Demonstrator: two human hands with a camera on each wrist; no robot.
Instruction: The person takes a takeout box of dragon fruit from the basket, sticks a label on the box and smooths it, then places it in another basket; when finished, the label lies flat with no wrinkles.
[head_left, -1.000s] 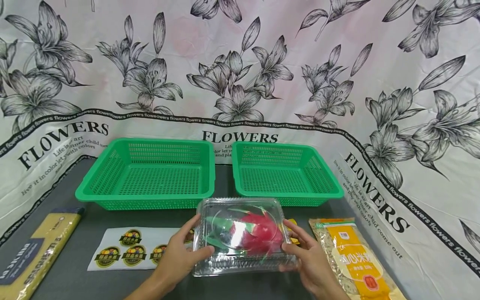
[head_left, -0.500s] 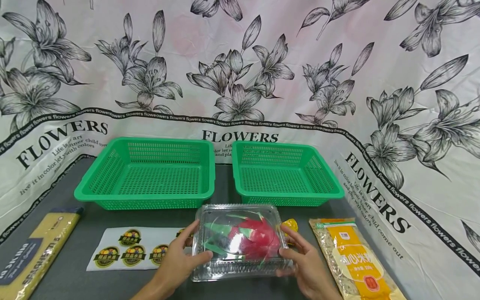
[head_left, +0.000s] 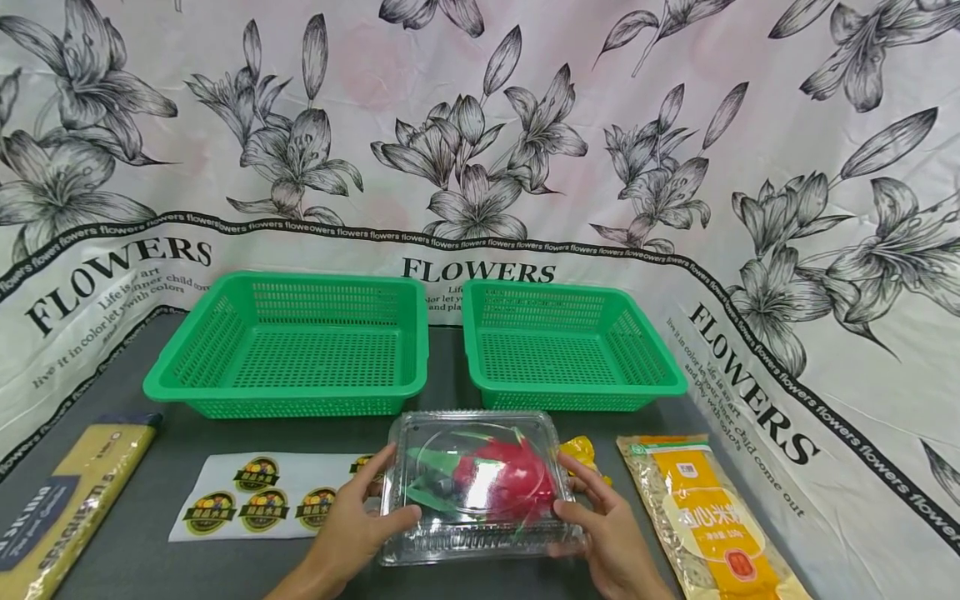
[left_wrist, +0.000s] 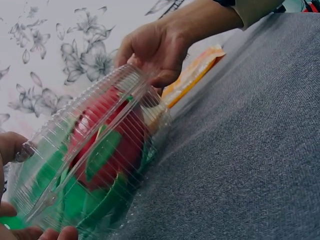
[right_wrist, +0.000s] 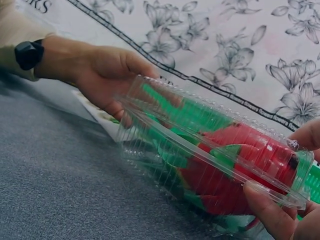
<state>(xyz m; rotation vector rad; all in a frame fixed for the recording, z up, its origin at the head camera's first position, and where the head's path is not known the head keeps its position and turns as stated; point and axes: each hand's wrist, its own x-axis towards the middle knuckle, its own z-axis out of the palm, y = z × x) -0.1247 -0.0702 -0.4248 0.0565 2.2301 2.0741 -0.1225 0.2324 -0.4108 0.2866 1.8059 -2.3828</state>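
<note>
A clear plastic clamshell box [head_left: 431, 537] with its lid down sits between my two hands at the front middle of the table. Inside it lies a red dragon fruit [head_left: 517, 479] with green-tipped scales, seen through the lid. My left hand [head_left: 356, 512] grips the box's left side, thumb on the top edge and fingers along the side. On the opposite side my right hand [head_left: 611, 529] holds the right edge, its thumb near the front corner. In the right wrist view, the left hand's [right_wrist: 102, 75] lower fingers curl under the rim.
Two green plastic baskets [head_left: 285, 392] stand at the back. A white sheet of round labels [head_left: 225, 475] lies left of the box, a spaghetti pack [head_left: 75, 500] farther left. Behind the right hand is a small yellow item [head_left: 581, 450]; a yellow-labelled food bag [head_left: 712, 517] lies right.
Both hands have brought the box slightly down and toward the person, uncovering more of the small yellow item. The dragon fruit stays inside.
</note>
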